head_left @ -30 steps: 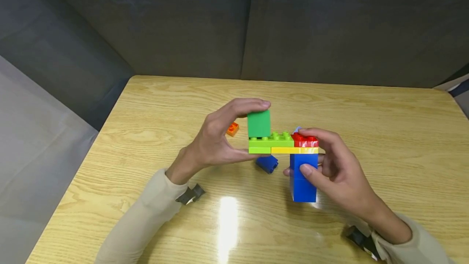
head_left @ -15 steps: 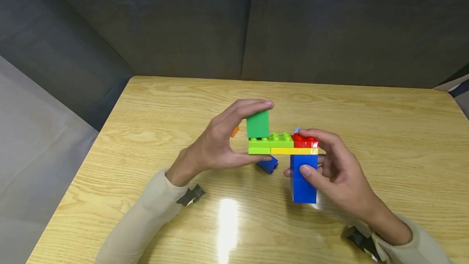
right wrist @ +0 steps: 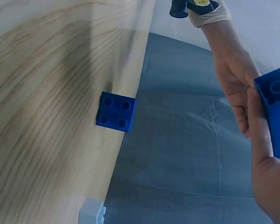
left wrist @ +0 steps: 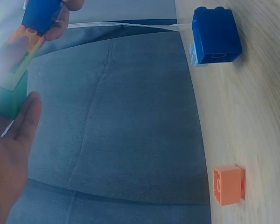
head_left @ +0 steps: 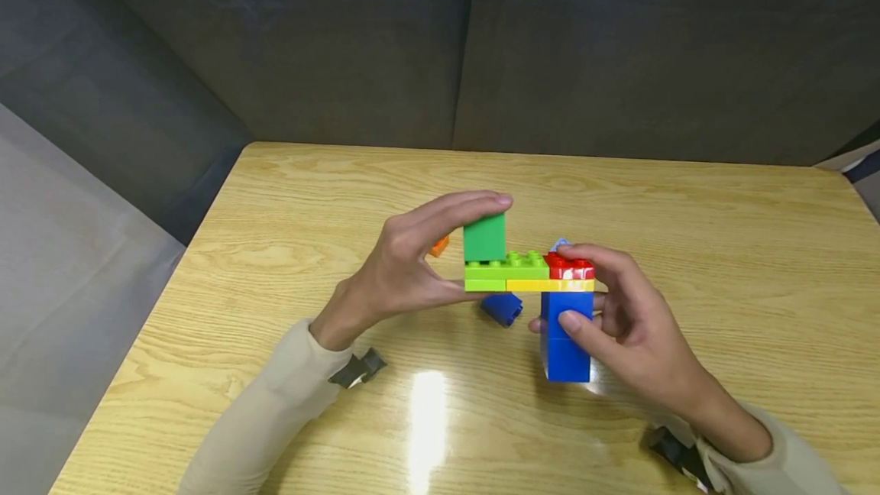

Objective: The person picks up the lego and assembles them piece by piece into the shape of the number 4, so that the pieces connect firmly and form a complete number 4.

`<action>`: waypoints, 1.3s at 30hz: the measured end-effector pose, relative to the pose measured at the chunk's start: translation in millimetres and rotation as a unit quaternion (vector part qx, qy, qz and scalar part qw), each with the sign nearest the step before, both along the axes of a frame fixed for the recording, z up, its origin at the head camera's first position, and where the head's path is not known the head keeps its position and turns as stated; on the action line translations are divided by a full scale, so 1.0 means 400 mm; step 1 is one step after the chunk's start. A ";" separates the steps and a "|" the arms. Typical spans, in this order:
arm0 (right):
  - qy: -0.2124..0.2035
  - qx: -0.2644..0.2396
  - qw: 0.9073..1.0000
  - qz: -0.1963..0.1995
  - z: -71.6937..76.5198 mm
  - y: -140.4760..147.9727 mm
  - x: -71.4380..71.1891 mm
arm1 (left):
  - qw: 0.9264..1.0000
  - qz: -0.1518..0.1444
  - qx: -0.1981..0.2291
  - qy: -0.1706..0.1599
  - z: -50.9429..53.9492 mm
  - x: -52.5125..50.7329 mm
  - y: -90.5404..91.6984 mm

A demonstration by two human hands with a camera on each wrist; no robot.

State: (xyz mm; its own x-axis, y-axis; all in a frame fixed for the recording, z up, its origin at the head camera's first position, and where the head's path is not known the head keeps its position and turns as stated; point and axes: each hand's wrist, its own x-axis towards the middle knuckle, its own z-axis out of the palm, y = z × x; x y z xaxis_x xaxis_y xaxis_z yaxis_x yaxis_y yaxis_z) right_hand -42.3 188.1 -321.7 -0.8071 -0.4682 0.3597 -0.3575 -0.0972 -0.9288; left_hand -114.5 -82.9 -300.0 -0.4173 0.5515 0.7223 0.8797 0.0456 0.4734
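Wooden tabletop point(head_left: 323, 201) below — hands point(head_left: 402, 270) point(head_left: 635, 327) pinch joined bricks point(head_left: 509, 272), left at green block point(head_left: 484, 241), right at blue blocks point(head_left: 569, 361).

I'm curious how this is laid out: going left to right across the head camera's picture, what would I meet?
Left sleeve, orange brick, tall green brick, red brick, right sleeve; things overlapping these are left out.

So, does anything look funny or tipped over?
Yes: the loose dark blue brick on the table lies on its side, its bumps pointing sideways instead of up. I see nothing spilled or broken.
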 end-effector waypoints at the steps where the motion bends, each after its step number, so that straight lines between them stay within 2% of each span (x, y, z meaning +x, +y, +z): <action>1: 0.002 -0.003 1.000 0.000 0.000 0.000 0.000 | 1.000 0.001 -0.001 0.000 0.001 0.000 0.000; 8: 0.006 -0.025 1.000 0.005 -0.001 -0.003 -0.003 | 1.000 0.006 -0.001 0.012 0.004 -0.002 -0.001; 18: -0.002 0.015 0.999 -0.033 0.001 -0.003 0.004 | 0.999 0.038 -0.033 0.022 0.006 0.008 0.000; 20: -0.002 0.017 0.999 -0.035 0.001 -0.003 0.004 | 0.998 0.045 -0.033 0.032 0.007 0.007 0.001; 29: 0.012 -0.023 1.000 -0.011 -0.005 -0.007 0.001 | 0.996 0.056 -0.031 0.056 0.010 0.003 0.003; 33: 0.017 -0.033 0.999 -0.013 -0.007 -0.008 0.001 | 0.995 0.064 -0.036 0.070 0.012 0.006 0.002; 39: 0.024 -0.061 0.998 -0.005 -0.016 -0.012 -0.001 | 0.996 0.058 -0.031 0.068 0.012 0.009 0.000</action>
